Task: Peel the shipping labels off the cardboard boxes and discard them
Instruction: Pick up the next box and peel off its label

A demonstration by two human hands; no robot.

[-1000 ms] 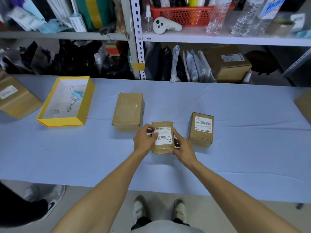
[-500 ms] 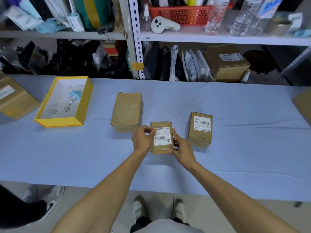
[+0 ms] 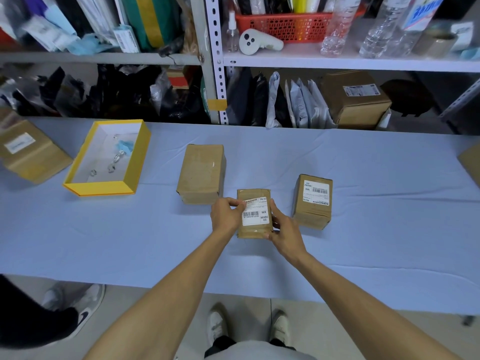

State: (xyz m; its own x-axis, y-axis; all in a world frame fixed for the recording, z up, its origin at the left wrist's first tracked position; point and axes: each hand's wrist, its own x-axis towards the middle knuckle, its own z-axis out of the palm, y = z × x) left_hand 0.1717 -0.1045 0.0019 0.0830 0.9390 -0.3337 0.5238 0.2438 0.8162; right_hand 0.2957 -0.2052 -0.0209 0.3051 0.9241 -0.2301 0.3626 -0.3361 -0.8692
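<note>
Left hand (image 3: 225, 213) pinches the shipping label's (image 3: 255, 213) lifted top-left corner; right hand (image 3: 285, 233) grips the small cardboard box (image 3: 254, 231). Thin paper, likely tears: peel low, slowly.

On the blue-covered counter (image 3: 130, 242), a small labelled cardboard box (image 3: 252, 232) stands front-centre. A plain brown cardboard box (image 3: 201, 170) lies behind-left of it, another labelled cardboard box (image 3: 313, 211) to its right, and an open yellow rectangular box (image 3: 100, 189) far left.
</note>
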